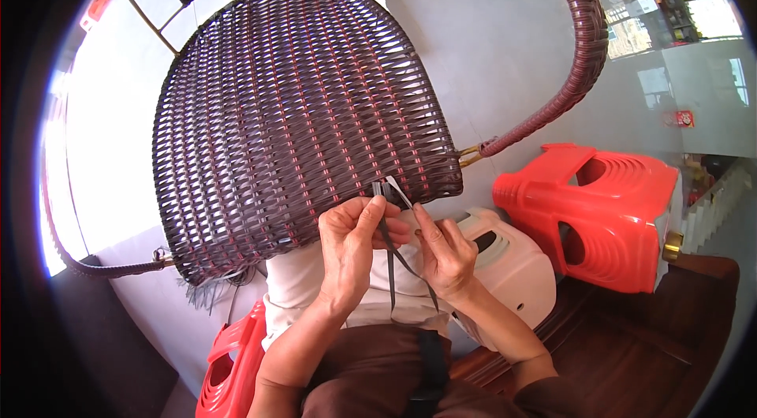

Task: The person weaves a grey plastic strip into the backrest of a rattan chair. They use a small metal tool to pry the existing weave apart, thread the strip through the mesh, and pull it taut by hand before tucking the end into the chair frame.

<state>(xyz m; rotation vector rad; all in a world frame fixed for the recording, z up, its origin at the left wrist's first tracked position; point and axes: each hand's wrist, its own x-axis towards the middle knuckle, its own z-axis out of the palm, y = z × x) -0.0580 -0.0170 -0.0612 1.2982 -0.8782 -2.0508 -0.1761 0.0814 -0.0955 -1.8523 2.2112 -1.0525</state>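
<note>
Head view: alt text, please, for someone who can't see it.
At the near edge of a dark brown woven chair, a person's left hand pinches a dark strip while the right hand holds a slim, pale-tipped piece. A red plastic stool lies to the right.

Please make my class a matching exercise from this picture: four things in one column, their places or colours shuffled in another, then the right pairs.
Things
1. woven panel
2. dark strip
3. pale stool
4. thick wrapped arm

Places or colours
A. between the right hand and a red stool
B. curving down the picture's upper right
C. dark brown with reddish lines
D. dangling below the left hand

Pairs: 1-C, 2-D, 3-A, 4-B
</note>
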